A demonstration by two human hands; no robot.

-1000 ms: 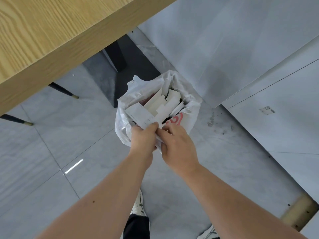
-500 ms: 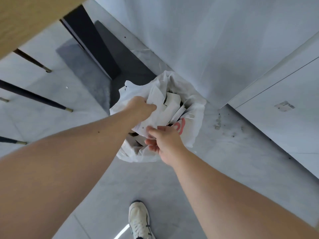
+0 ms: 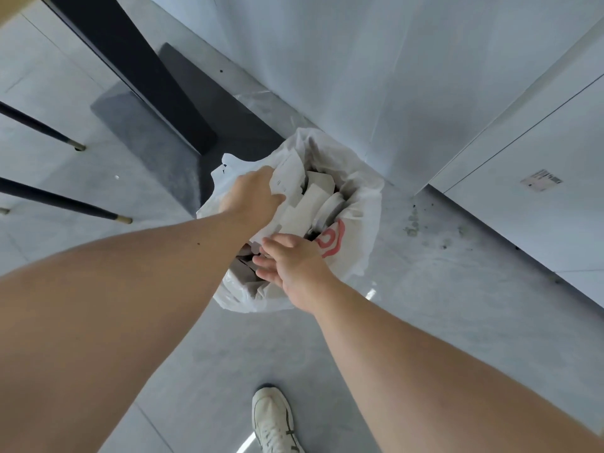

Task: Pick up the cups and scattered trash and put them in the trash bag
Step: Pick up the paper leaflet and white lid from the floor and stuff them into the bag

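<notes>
A white plastic trash bag [image 3: 356, 256] with a red mark stands open on the grey floor by the wall. It is stuffed with white paper boxes and cardboard trash [image 3: 310, 201]. My left hand [image 3: 251, 197] presses down on a white paper piece at the bag's far left, fingers curled over it. My right hand [image 3: 291, 263] is at the bag's near rim with its fingers spread and reaching into the opening. No cup shows plainly among the contents.
A black table leg [image 3: 137, 76] on a dark base plate [image 3: 147, 138] stands just left of the bag. Thin black chair legs [image 3: 65, 201] cross the far left. White cabinet fronts [image 3: 523, 178] rise at the right. My white shoe [image 3: 274, 420] is below.
My view has dropped closer to the bag and the tabletop has left the frame. My left hand moved from the near rim to the bag's far left; my right hand's fingers have spread.
</notes>
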